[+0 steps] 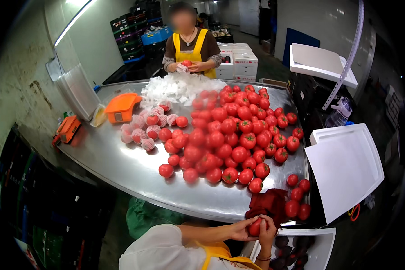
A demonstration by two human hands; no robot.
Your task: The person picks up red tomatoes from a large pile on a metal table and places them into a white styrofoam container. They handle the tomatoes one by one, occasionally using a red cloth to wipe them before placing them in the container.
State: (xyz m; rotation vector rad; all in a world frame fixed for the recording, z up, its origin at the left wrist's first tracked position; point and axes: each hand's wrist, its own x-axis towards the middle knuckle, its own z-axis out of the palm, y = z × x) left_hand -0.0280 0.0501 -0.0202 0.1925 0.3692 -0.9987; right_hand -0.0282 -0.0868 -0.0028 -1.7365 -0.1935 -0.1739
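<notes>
Both my hands are at the lower right, by the table's near edge, around one red tomato (255,227). My left hand (241,230) cups it from the left, and my right hand (268,231) has its fingers over the right side. Just above them a dark red cloth (268,204) lies on the metal table (121,172). Many loose tomatoes (248,140) are heaped across the middle and right of the table. Left of the heap sit several tomatoes in white-and-pink foam nets (138,135), behind them a pile of white foam nets (182,88).
A white foam box (329,241) with dark-wrapped round items stands at my right. Across the table a co-worker (192,47) holds a tomato and a foam net. Orange tape dispensers (121,108) are at left. White foam lids (351,168) and a bottle (339,113) are at right.
</notes>
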